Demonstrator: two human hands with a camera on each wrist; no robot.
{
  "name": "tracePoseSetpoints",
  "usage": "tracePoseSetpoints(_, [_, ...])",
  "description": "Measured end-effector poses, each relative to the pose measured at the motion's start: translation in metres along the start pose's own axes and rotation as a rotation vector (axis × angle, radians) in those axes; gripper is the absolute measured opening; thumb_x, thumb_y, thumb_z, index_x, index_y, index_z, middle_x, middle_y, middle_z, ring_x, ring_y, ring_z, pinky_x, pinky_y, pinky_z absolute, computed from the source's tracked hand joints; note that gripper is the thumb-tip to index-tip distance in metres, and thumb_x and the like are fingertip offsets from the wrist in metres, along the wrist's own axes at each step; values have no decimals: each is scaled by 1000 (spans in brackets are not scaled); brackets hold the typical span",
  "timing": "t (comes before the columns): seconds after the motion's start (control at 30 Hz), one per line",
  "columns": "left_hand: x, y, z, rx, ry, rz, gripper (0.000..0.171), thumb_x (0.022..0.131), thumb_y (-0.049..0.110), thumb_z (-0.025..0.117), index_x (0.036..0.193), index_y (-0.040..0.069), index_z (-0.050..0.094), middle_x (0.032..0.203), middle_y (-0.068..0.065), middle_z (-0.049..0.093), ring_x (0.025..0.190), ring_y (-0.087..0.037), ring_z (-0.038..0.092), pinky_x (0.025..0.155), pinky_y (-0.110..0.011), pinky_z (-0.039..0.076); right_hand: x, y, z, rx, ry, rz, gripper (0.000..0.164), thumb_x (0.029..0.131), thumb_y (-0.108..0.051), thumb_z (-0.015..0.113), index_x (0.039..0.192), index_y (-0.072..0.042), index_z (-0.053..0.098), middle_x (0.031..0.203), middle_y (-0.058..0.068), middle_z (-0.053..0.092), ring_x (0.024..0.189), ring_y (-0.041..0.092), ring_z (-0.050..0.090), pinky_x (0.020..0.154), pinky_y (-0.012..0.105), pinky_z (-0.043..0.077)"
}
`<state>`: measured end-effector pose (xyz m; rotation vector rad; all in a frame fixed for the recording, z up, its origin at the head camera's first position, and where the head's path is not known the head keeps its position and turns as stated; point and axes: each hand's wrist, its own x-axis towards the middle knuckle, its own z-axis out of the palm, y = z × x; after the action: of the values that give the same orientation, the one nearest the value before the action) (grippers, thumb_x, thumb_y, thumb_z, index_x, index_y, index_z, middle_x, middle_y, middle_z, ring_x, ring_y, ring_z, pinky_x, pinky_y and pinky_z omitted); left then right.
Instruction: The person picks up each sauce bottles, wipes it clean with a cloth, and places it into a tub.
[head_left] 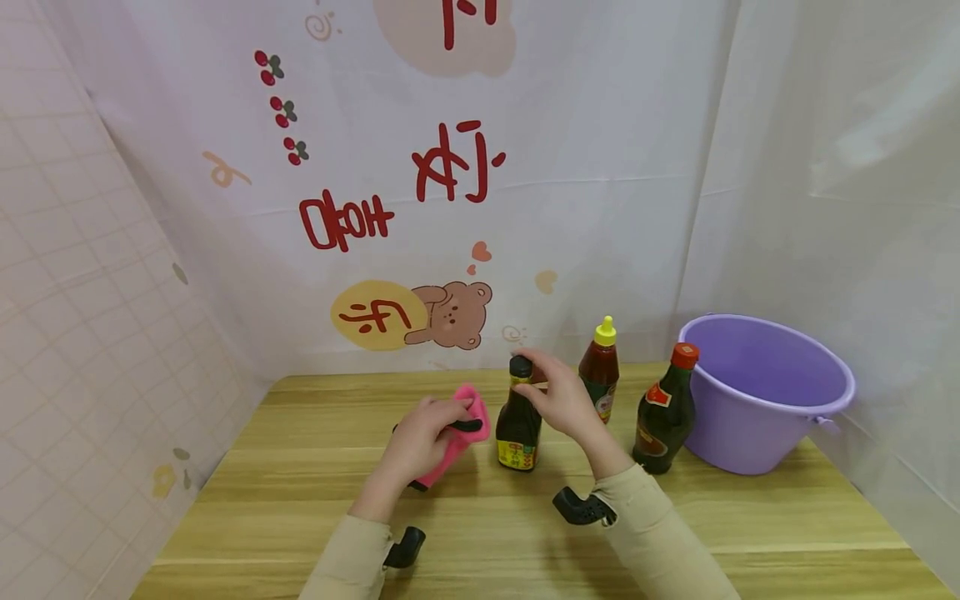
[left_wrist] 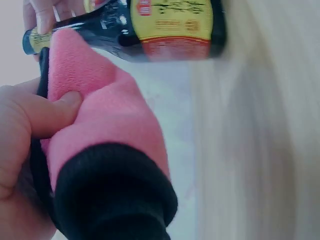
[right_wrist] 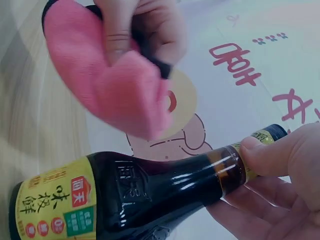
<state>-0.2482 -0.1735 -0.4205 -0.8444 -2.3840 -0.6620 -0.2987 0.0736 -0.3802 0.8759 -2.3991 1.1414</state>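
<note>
My left hand [head_left: 426, 437] grips a folded pink cloth [head_left: 459, 442] with black edging, held just left of a dark soy sauce bottle [head_left: 519, 423]. That bottle has a yellow label and stands upright on the wooden table. Around its neck, under the black cap, the thumb and fingers of my right hand [head_left: 558, 396] are curled. Up close in the left wrist view, the thumb presses into the fuzzy cloth [left_wrist: 107, 110]. The right wrist view shows the bottle's label [right_wrist: 57, 202] and a gap between cloth and bottle.
Behind my right hand is a red sauce bottle [head_left: 600, 371] with a yellow nozzle cap. Further right stand a dark green bottle [head_left: 666, 417] with a red cap and a purple bucket [head_left: 738, 433]. A printed curtain [head_left: 600, 208] hangs behind the wooden table [head_left: 300, 450].
</note>
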Motion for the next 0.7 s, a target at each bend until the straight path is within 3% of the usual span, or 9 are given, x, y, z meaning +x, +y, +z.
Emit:
tracePoseSetpoints(0.33, [33,12,-13,-102,110,88,24,85,-3,72,100,16,72,120,1,70,111,-23,62,95,-42,46,0,1,-3,79,-70,-19,51,89,-1,71,137,-10,57,116,13,67,95,28,68,80,47,56])
tracePoseSetpoints(0.5, [44,21,-18,-118,91,79,25,86,-3,71,101,17,73,120,3,70,111,-25,59,95,-42,47,1,2,-3,88,-72,-9,50,90,-1,70,137,-11,57,116,12,67,96,28,69,81,47,56])
tracePoseSetpoints(0.7, [49,23,-12,-131,76,93,24,85,-4,72,100,15,74,119,1,70,114,-26,59,97,-44,46,1,3,-2,99,-69,1,51,89,1,70,137,-11,57,117,12,67,96,26,68,84,47,56])
